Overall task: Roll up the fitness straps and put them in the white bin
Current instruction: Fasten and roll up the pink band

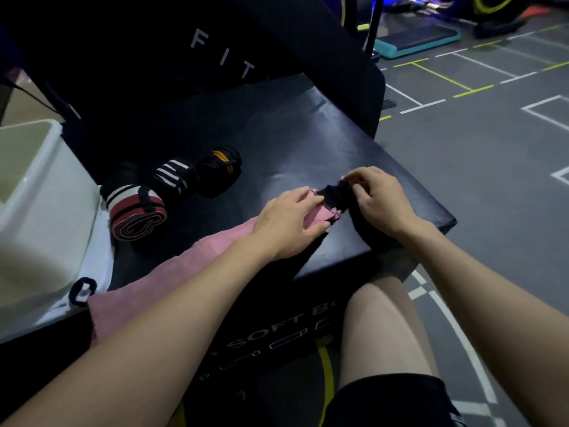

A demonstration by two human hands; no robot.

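Fingers (pixel 358 188) pinch one strap (pixel 160 272); three rolled straps (pixel 171 192) beside.

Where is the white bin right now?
In the head view the white bin sits at the far left on the black box, beside the rolled straps.

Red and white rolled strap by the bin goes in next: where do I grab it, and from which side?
Grip the red and white roll across its middle from above, thumb on one side and fingers on the other. It lies on its side with the spiral end facing the camera, so squeezing the wound layers should keep it from unrolling. Come from its right: the white bin crowds its left.
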